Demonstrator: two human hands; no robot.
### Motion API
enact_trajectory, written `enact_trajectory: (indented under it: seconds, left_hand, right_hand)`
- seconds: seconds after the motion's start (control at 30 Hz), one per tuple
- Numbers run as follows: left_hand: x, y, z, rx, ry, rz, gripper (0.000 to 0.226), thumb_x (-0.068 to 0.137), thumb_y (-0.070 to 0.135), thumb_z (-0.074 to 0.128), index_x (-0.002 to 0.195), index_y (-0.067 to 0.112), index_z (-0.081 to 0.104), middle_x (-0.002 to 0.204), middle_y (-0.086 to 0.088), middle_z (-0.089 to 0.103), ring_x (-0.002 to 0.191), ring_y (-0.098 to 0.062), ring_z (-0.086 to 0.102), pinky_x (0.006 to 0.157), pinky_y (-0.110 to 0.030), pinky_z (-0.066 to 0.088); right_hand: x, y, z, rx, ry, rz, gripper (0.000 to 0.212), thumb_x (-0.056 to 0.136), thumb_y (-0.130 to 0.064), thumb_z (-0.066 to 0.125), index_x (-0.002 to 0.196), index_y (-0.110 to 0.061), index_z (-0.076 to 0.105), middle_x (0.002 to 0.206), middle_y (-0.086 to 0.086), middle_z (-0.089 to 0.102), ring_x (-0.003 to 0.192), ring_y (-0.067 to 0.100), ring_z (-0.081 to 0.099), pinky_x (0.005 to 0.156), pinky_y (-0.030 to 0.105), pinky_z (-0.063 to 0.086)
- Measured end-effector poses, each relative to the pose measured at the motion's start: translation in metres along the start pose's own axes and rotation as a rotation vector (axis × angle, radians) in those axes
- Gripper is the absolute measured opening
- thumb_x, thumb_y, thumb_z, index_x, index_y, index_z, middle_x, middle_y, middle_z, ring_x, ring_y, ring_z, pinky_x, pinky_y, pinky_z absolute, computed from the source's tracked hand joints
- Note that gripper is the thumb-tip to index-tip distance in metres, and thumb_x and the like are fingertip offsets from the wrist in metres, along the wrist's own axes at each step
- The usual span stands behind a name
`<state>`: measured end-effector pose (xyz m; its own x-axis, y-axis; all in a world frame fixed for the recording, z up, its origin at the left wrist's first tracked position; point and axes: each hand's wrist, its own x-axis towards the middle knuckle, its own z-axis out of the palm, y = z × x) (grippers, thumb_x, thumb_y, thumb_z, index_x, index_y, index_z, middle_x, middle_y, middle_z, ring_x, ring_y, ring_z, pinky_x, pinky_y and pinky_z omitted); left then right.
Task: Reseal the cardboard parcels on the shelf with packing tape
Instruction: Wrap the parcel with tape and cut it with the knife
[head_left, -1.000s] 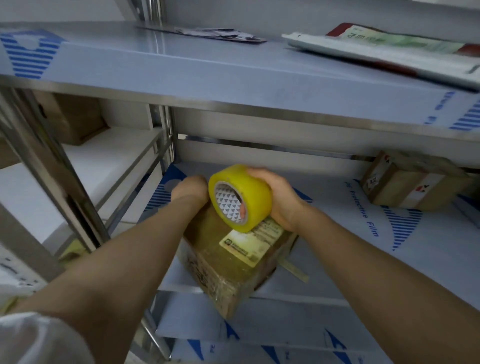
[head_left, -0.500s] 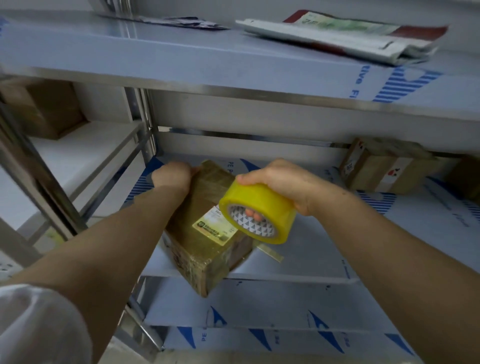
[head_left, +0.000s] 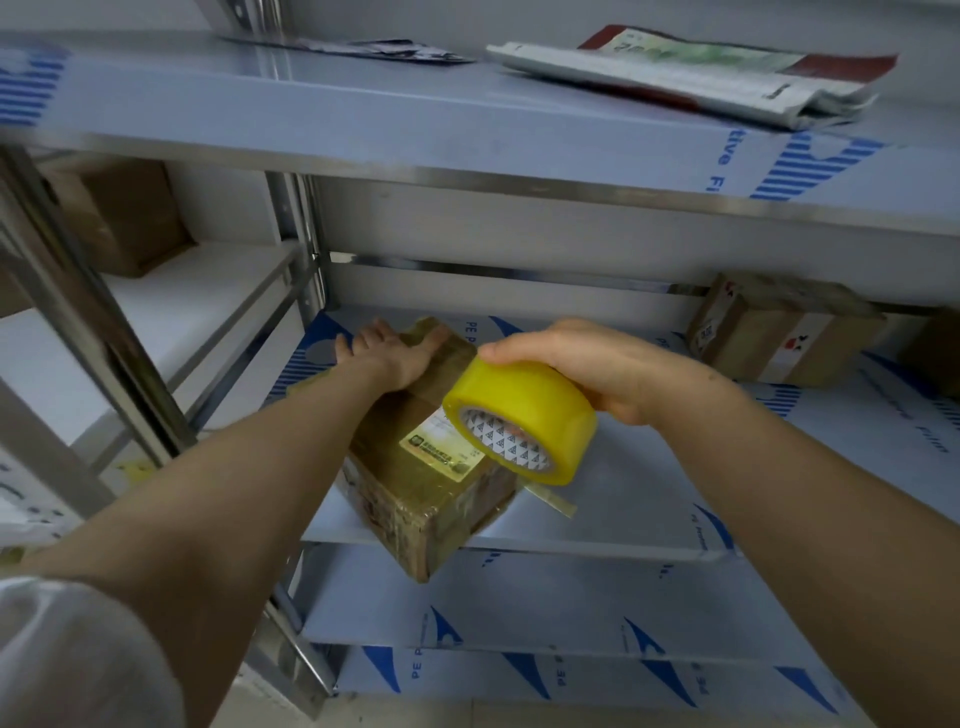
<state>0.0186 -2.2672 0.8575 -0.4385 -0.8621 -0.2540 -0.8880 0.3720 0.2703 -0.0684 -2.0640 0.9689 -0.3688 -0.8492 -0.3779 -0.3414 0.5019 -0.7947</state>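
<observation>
1. On the middle shelf (head_left: 649, 499), left end, near edge: box (head_left: 415, 488) sits turned at an angle, with one corner overhanging the near edge. Brown, glossy tape wrap all over, yellow-green label (head_left: 441, 449) on top.
2. Left grip (head_left: 400, 353): palm down on the box's far end, fingers straight and spread, some reaching past the far edge. It holds nothing and just presses on the top.
3. Right grip (head_left: 587, 369): clamped on the tape roll (head_left: 524, 405) from above, fingers curled over its outer face.
4. Roll: yellow, tilted, core with a triangle print facing near-left. It hangs over the box's right side and covers part of the label. Touching the box or not: cannot tell.
5. Short tape strip (head_left: 553, 503) pokes out by the box's near-right side and lies over the shelf. Whether it runs to the roll: cannot tell.
6. Second box (head_left: 779, 338): far right of the same shelf, at the back, well apart from the first.
7. Upper shelf (head_left: 363, 114): folded newspaper (head_left: 675, 78) on the right, dark flat papers (head_left: 374, 49) further left.
8. Far left, past the steel post (head_left: 296, 234): third box (head_left: 119, 218) on a white shelf (head_left: 171, 312).
9. Lower shelf (head_left: 571, 597) below, blue triangles printed on its surface.
10. White sleeve (head_left: 67, 654) at near left, on the left arm.
</observation>
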Motion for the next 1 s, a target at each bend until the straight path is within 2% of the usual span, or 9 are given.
enact_trajectory:
  seconds: [0.1,0.27,0.43,0.6,0.7,0.83,1.0]
  left_hand:
    - [0.000,-0.002,0.000,-0.006,0.015,0.013,0.100,0.083,0.080,0.007,0.152,0.008,-0.004,0.159,-0.015,0.003,0.147,-0.030,0.004,0.118,-0.045,-0.004]
    - [0.000,-0.003,0.000,0.008,0.017,0.014,0.095,0.087,0.076,0.008,0.153,0.009,-0.002,0.159,-0.015,0.006,0.147,-0.031,0.007,0.119,-0.046,-0.004]
    - [0.000,-0.002,0.001,0.026,0.022,0.027,0.094,0.087,0.076,0.008,0.153,0.009,-0.002,0.159,-0.015,0.006,0.147,-0.031,0.007,0.118,-0.046,-0.005]
    - [0.002,-0.003,0.000,0.021,0.014,0.020,0.094,0.087,0.076,0.008,0.153,0.010,-0.001,0.159,-0.014,0.011,0.146,-0.031,0.010,0.118,-0.047,-0.005]
    - [0.001,-0.002,0.000,0.008,0.012,0.006,0.095,0.086,0.077,0.009,0.153,0.010,0.000,0.159,-0.014,0.012,0.146,-0.031,0.011,0.118,-0.046,-0.005]
    - [-0.001,-0.002,-0.001,-0.003,0.016,0.009,0.094,0.086,0.077,0.010,0.152,0.011,0.001,0.158,-0.014,0.013,0.146,-0.031,0.012,0.119,-0.047,-0.004]
    - [-0.002,-0.001,0.000,0.003,0.019,0.009,0.093,0.087,0.077,0.013,0.152,0.012,0.001,0.158,-0.014,0.014,0.146,-0.031,0.012,0.118,-0.047,-0.003]
  right_hand:
    - [-0.011,0.006,-0.004,-0.127,0.050,-0.020,0.043,0.082,-0.046,0.068,0.109,-0.014,0.064,0.101,0.005,0.068,0.089,0.021,0.066,0.085,0.038,0.054]
    - [-0.021,0.017,-0.006,-0.254,0.222,-0.035,0.056,0.083,-0.060,0.060,0.090,-0.004,0.068,0.087,0.014,0.069,0.077,0.026,0.066,0.079,0.040,0.054]
    - [-0.026,0.028,-0.001,-0.359,0.209,0.000,0.056,0.087,-0.056,0.057,0.098,-0.003,0.070,0.099,0.015,0.069,0.082,0.023,0.063,0.069,0.029,0.046]
    - [-0.021,0.034,-0.002,-0.480,0.220,0.041,0.041,0.087,-0.056,0.056,0.080,-0.016,0.057,0.077,0.001,0.055,0.066,0.013,0.052,0.057,0.025,0.040]
    - [-0.013,0.041,0.002,-0.528,0.243,0.056,0.040,0.084,-0.059,0.057,0.078,-0.020,0.054,0.074,-0.001,0.054,0.065,0.013,0.052,0.062,0.027,0.043]
    - [-0.008,0.052,0.007,-0.572,0.251,0.062,0.047,0.085,-0.058,0.057,0.059,-0.021,0.043,0.061,-0.002,0.043,0.053,0.014,0.041,0.053,0.026,0.031]
    - [-0.005,0.062,0.012,-0.536,0.255,0.073,0.048,0.086,-0.058,0.056,0.058,-0.020,0.043,0.057,-0.003,0.042,0.051,0.013,0.041,0.054,0.026,0.032]
